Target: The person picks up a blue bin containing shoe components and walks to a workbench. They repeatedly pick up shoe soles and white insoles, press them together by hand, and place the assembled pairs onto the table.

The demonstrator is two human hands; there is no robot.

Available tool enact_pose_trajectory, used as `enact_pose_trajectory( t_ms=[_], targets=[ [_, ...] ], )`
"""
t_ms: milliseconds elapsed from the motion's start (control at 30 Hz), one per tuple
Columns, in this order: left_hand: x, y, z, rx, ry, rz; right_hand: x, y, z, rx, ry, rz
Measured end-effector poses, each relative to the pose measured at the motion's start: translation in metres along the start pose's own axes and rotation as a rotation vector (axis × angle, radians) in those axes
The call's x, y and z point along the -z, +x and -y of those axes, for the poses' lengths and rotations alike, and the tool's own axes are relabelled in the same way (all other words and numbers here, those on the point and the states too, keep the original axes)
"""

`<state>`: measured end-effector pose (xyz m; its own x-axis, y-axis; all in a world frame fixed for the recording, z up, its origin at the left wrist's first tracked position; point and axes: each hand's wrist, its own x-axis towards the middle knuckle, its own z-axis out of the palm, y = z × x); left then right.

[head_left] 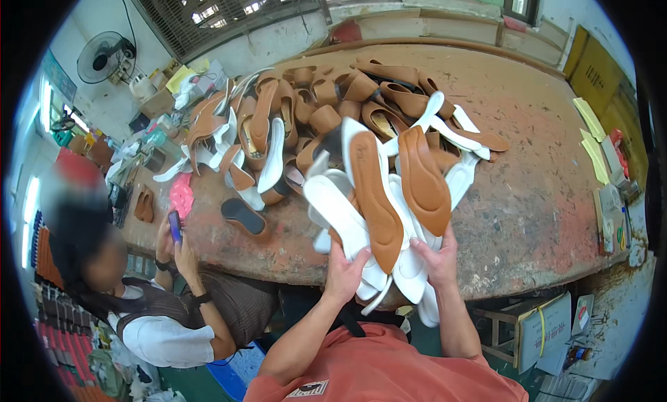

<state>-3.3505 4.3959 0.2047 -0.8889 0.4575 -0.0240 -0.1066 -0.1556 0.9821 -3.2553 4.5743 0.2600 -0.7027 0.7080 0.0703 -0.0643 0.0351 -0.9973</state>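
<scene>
A loose bundle of shoe insoles is between my two hands at the table's near edge. My left hand [343, 273] is closed around its left side, thumb against the white insoles [336, 206]. My right hand [438, 256] grips the right side, its thumb near the heel of a padded brown insole [424, 183]. Another brown insole [379, 211] lies on top, stitched and slanting toward me. Several white ones fan out underneath, some dangling past the edge. Just beyond is a heap of brown shoes [324, 119], partly covered by the bundle.
The worn wooden table [535, 187] curves around me. A single shoe lies sole up [244, 219] at the near left, by a pink crumpled bag [182, 194]. To my left sits a person holding a phone [175, 227]. Boxes [545, 332] stand below on the right.
</scene>
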Motion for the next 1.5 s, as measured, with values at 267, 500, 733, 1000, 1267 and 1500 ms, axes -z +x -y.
enact_pose_trajectory(
  t_ms=[267, 500, 733, 1000, 1267, 1500],
  targets=[
    [-0.122, 0.107, -0.107, -0.251, 0.024, 0.2, 0.084, 0.098, 0.029, 0.368, 0.258, -0.007],
    [-0.088, 0.185, -0.079, -0.097, 0.194, 0.204, 0.168, 0.095, -0.02, 0.636, -0.432, -0.3],
    [0.022, 0.002, 0.068, -0.171, 0.396, 0.042, 0.135, -0.194, -0.125, -0.067, -1.142, 0.17],
    [0.09, -0.041, 0.134, -0.32, 0.737, 0.319, 0.182, -0.164, -0.134, 0.036, -1.24, 0.086],
    [0.179, -0.079, 0.125, -0.194, 0.514, -0.011, 0.201, -0.124, -0.109, 0.224, 0.226, -0.255],
    [0.29, -0.199, 0.188, 0.271, 0.453, -0.324, 0.256, -0.128, -0.188, -0.29, 0.146, -0.532]
  ],
)
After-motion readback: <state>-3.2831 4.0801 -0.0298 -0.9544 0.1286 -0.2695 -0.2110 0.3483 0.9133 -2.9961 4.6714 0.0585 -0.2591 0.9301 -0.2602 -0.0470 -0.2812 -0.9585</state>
